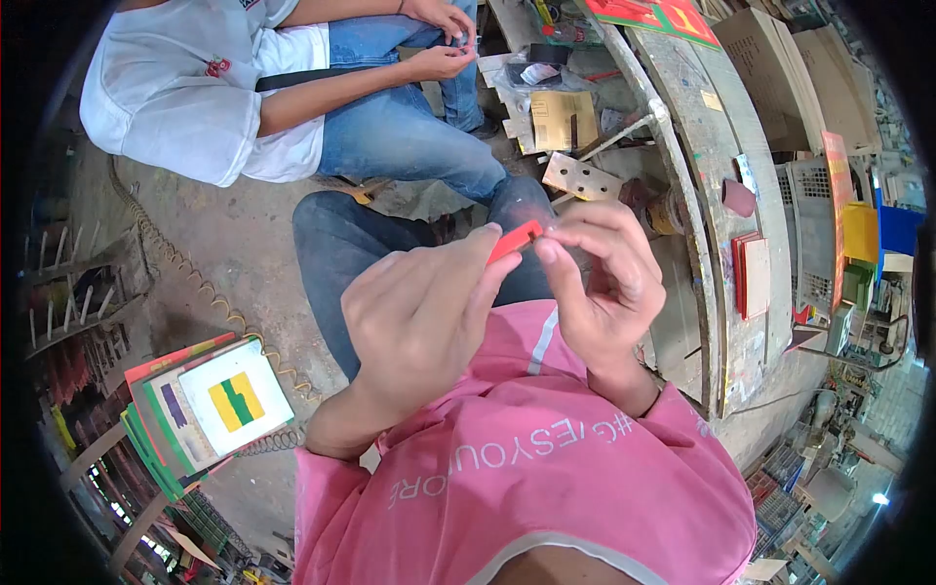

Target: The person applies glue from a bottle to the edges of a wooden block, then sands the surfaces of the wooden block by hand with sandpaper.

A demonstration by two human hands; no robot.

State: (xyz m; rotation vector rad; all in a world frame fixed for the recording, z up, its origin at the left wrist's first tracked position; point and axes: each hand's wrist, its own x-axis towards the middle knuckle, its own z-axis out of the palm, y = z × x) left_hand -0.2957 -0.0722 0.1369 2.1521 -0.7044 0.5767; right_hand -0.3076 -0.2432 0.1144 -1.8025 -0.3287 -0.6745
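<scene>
A small red piece with a dark notch near its end is pinched in my left hand, above my lap. My right hand is beside the notched end, its thumb and index finger drawn together there. Whatever those fingertips hold, if anything, is too small to name. The lower part of the red piece is hidden behind my left fingers.
A seated person is at the upper left. At the right runs a wooden bench bearing red boards and a dark red block. Painted boards are stacked at the lower left, near a coiled hose.
</scene>
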